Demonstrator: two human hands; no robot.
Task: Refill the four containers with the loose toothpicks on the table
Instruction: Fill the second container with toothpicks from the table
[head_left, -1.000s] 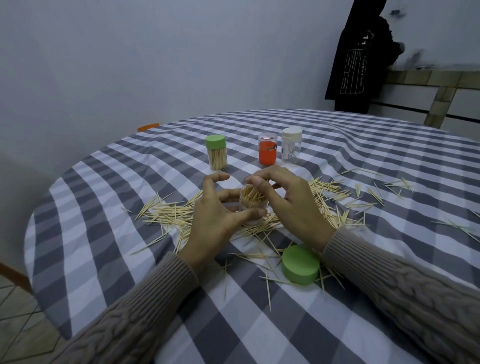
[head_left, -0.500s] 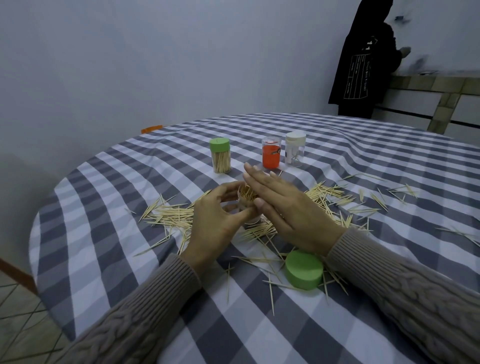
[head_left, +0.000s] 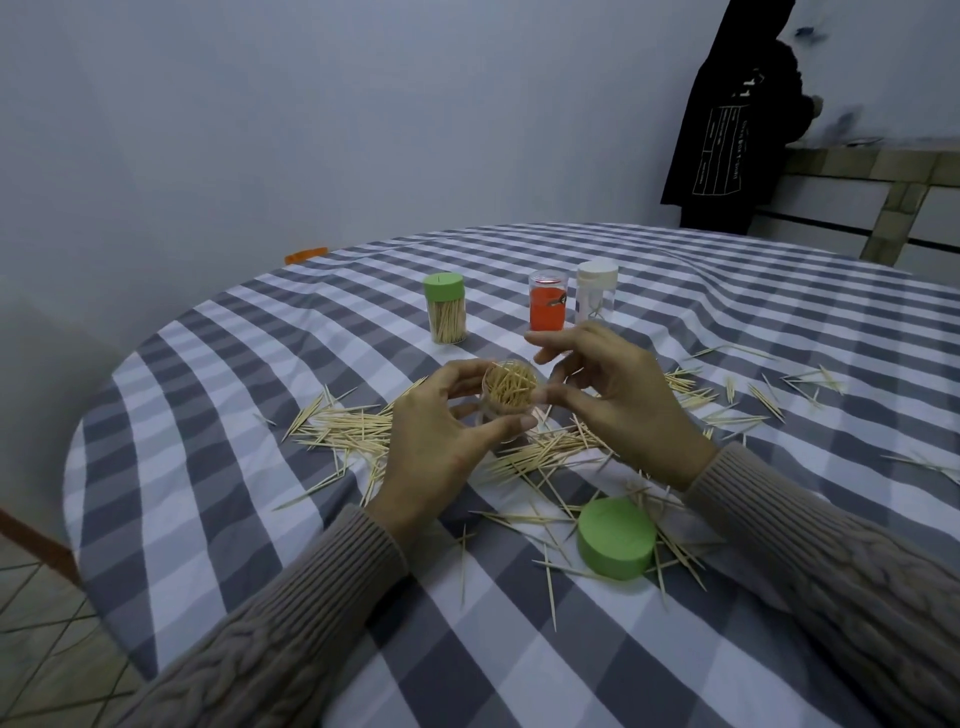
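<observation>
While my left hand (head_left: 431, 447) curls around an open clear jar (head_left: 510, 396) packed with toothpicks, my right hand (head_left: 618, 395) hovers just beside its rim, fingers loosely bent, holding nothing I can make out. Its green lid (head_left: 616, 538) lies near my right wrist. Beyond my fingertips stand a capped green-lidded jar (head_left: 444, 307), an orange container (head_left: 547, 307) and a white-capped one (head_left: 596, 291). Many loose toothpicks (head_left: 343, 421) remain scattered around both hands.
</observation>
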